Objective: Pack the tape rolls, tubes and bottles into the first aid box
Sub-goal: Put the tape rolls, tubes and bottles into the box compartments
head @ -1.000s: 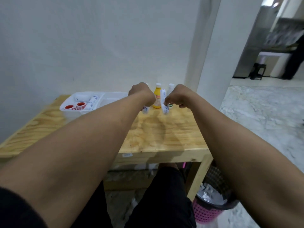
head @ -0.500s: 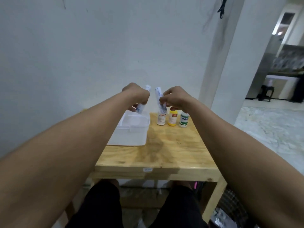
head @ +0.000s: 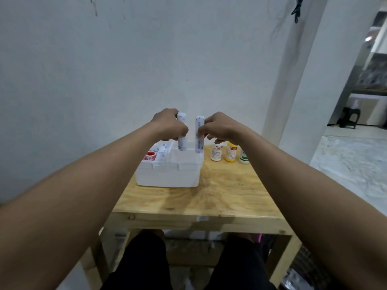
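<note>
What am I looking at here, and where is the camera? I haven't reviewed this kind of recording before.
There is no machine: a person wears a wide-angle camera on the head, looking down at bare arms. The left hand and right hand each hold one white tube upright, the left tube and the right tube, above an open white first aid box. A red tape roll lies inside. Three small bottles stand on the wooden table to the box's right.
</note>
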A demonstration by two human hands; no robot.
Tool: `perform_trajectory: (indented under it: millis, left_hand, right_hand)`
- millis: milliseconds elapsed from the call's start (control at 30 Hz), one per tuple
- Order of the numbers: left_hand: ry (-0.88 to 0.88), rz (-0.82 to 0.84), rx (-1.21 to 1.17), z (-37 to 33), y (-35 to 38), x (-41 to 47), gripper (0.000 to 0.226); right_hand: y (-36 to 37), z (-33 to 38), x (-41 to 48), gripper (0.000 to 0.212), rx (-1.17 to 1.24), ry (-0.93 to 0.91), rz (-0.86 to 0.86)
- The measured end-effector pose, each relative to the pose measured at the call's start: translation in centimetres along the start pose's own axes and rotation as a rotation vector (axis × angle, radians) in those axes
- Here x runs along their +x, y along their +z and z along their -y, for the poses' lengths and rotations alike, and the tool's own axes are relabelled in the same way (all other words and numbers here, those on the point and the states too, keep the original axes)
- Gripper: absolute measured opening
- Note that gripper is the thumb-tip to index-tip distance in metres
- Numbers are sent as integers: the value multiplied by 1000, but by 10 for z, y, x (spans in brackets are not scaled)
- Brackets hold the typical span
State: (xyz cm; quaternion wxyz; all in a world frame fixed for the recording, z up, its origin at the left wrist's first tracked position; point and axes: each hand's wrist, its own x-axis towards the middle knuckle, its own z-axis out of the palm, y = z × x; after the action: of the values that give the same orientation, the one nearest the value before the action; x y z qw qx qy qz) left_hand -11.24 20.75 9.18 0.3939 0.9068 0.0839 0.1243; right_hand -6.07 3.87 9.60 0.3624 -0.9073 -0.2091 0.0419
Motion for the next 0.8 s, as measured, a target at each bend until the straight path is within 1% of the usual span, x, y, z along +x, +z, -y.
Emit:
perform_trajectory:
  millis: [67,133,267,333,500,667,800]
  left_hand:
    - [47,-28,81,3,1,-2,30]
    - [67,-13,129,4,2,-4,27]
    - [72,21,216,7,3,-8,14]
    - [72,30,250,10,5,-8,12]
    - [117,92,304,18,7,-9,21]
    - [105,142,393,24,9,-7,23]
    - [83,194,414,25,9,-11,22]
  right_hand:
    - [7,-2,-1,23,-74,-51,-8]
    - [14,-4,-1,24,-127,-92,-16]
    - [24,-7,-1,20,-193,-82,30]
    - [27,-7,-2,19,-236,-73,49]
    - [30,-10,-2,29,-258,-108,58]
    - [34,-13,-2,23,-315,-112,109]
    - [38,-16,-1,18,-326,-110,126]
